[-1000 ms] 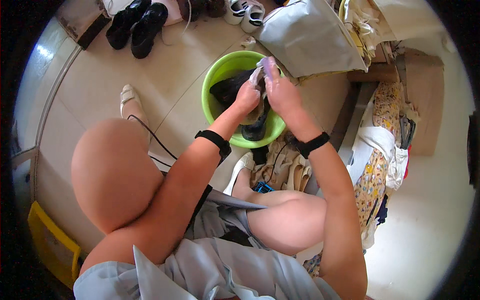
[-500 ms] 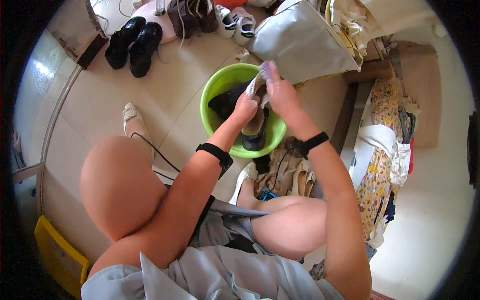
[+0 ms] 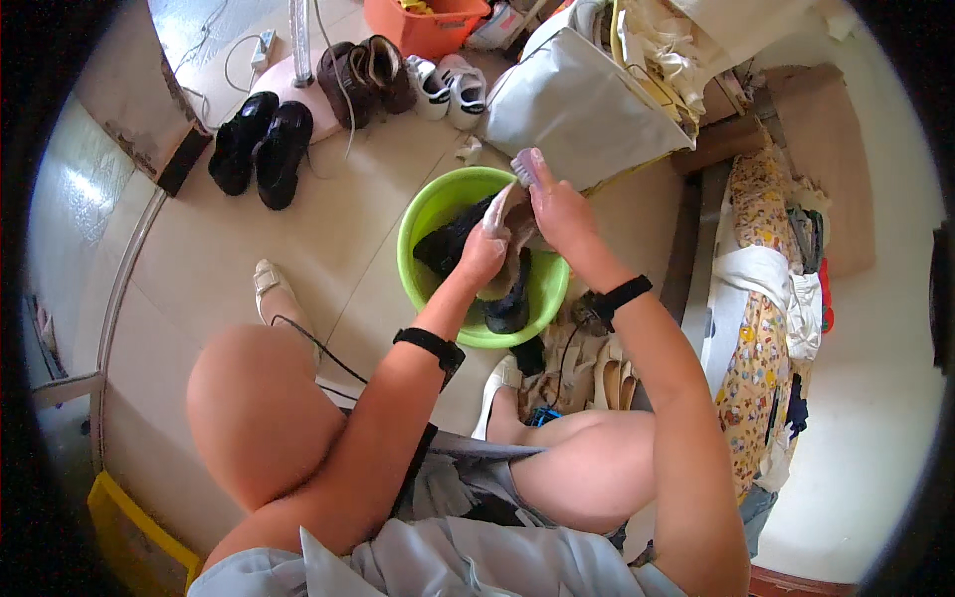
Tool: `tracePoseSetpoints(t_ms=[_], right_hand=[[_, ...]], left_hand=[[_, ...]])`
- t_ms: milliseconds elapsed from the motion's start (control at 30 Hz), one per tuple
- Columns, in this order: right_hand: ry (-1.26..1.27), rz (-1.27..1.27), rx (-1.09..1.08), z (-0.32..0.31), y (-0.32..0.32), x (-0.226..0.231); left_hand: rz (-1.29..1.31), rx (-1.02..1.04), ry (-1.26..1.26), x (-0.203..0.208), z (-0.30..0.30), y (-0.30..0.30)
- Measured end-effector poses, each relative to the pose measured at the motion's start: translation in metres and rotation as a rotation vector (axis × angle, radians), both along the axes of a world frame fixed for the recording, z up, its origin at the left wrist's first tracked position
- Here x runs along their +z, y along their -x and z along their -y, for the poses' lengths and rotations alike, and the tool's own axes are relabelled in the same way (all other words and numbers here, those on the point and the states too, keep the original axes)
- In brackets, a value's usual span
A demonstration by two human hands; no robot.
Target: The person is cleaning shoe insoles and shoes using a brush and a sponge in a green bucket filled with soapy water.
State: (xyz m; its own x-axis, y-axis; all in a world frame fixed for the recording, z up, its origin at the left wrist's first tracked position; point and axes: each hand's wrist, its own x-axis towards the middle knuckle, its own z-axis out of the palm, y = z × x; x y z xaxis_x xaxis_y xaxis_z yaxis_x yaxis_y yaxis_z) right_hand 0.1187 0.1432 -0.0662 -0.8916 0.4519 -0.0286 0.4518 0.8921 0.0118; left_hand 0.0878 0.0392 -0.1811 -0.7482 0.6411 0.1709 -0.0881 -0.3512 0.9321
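Note:
A light green basin [image 3: 409,261] stands on the floor in front of me, with dark wet footwear [image 3: 445,249] inside. Above its far side, my left hand [image 3: 484,253] grips a soapy shoe [image 3: 516,221] with a pale, foam-covered edge and a brownish inside. Where this shoe ends among the dark pieces below is hard to make out. My right hand [image 3: 565,214] is closed around a small purple scrubbing brush [image 3: 537,169], its pale bristles at the shoe's upper edge. Whether the bristles touch it cannot be seen clearly.
Black shoes [image 3: 283,154], brown shoes [image 3: 383,75] and white sneakers [image 3: 466,90] line the far floor near an orange bucket [image 3: 428,28]. A big whitish bag [image 3: 577,99] stands beyond the basin. Cloth-covered furniture [image 3: 751,393] runs along the right. A black cable [image 3: 323,350] passes my leg.
The view has tilted, so the scene sits lower and the orange bucket shows more. My right hand and brush have shifted slightly against the shoe's edge; both hands keep their hold.

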Motion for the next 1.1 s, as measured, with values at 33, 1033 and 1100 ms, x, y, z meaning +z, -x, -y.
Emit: tracePoseSetpoints(t_ms=[33, 1033, 1100], right_hand=[[-0.024, 0.006, 0.047, 0.006, 0.003, 0.0], [0.237, 0.122, 0.105, 0.076, -0.042, -0.055], [0.31, 0.114, 0.136, 0.087, -0.045, -0.05]], left_hand=[[-0.009, -0.001, 0.017, -0.006, 0.004, 0.006], [1.035, 0.115, -0.275, -0.006, 0.021, 0.034], [1.008, 0.0, -0.399, -0.015, 0.032, 0.04]])
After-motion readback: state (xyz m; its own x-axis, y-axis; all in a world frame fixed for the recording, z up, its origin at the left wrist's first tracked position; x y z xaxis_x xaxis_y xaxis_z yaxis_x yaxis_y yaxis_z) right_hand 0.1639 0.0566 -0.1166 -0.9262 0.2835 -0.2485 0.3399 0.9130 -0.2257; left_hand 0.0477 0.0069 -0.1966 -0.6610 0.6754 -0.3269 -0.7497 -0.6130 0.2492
